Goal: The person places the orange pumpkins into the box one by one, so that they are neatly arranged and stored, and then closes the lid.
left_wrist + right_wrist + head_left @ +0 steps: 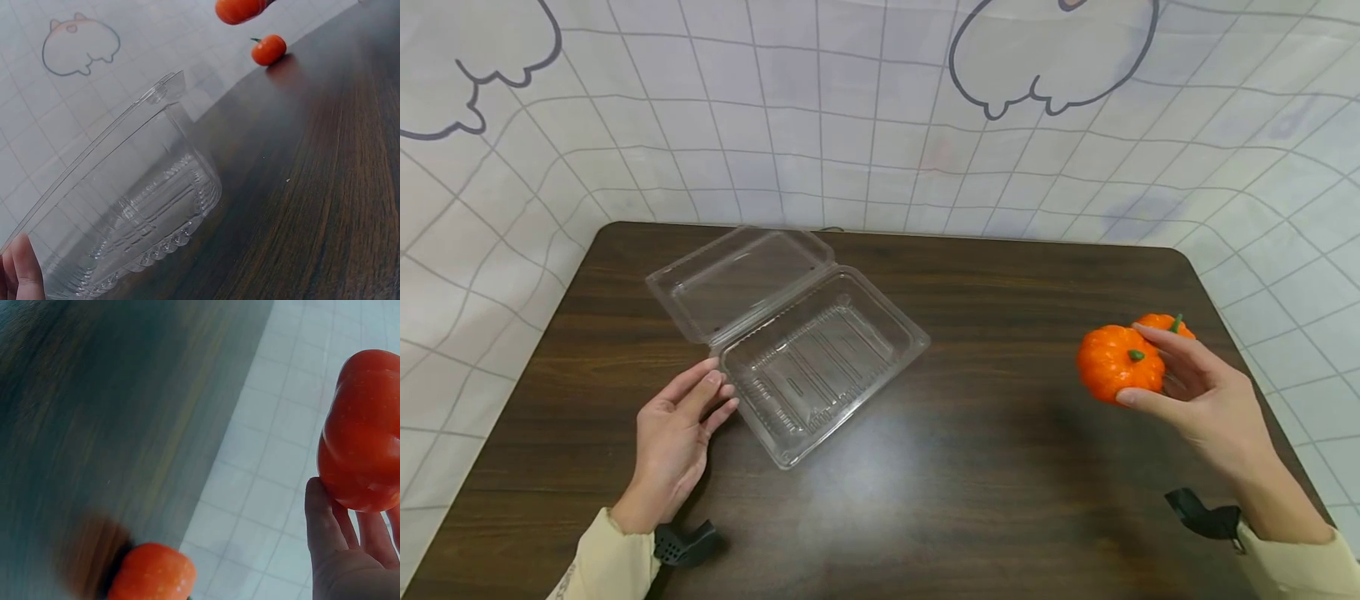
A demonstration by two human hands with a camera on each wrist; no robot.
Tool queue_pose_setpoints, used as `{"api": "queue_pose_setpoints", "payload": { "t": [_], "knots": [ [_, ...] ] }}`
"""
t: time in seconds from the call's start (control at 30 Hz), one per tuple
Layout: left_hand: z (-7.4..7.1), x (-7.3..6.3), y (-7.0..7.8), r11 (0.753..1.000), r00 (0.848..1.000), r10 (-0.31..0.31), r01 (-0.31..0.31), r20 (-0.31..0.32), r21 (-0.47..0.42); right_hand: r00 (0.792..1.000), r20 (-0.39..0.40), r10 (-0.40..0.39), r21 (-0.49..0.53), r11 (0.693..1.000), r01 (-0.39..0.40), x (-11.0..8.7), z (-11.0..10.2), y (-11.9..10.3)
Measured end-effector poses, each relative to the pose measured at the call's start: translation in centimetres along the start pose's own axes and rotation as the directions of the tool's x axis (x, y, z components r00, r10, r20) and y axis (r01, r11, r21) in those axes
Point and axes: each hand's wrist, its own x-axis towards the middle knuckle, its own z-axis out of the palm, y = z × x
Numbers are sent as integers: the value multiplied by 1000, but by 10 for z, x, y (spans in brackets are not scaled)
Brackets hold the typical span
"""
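Note:
A clear plastic clamshell container (820,358) lies on the dark wooden table with its lid (745,279) folded back to the upper left. My left hand (677,442) pinches its rim near the hinge, thumb and fingers at the left corner. In the left wrist view, fingers (26,269) show at the container's near edge. Over the table's right side, my right hand (1217,408) grips a small orange pumpkin (1112,362) between thumb and fingers, its green stem facing up. The right wrist view shows this held pumpkin (365,434) raised off the table.
A second orange pumpkin (1159,322) stands on the table (985,483) behind the held one, partly hidden by it and the hand. White grid-patterned cloth (865,125) with cartoon outlines rises behind the table and along both sides.

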Motion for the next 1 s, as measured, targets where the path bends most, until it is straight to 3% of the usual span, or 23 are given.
{"api": "queue_pose_setpoints", "payload": {
  "t": [0.47, 0.8, 1.0],
  "knots": [
    [8, 3, 0, 995, 998, -46, 43, 36, 86, 998, 62, -10, -57, 998, 13, 13, 13, -15],
    [12, 1, -4, 988, 991, -78, 62, 112, 139, 990, 116, -76, 94, 993, 65, 21, 29, -22],
    [17, 2, -7, 985, 984, -79, 52, 161, 162, 984, 141, -106, 119, 989, 90, 24, 39, -27]
  ]
}}
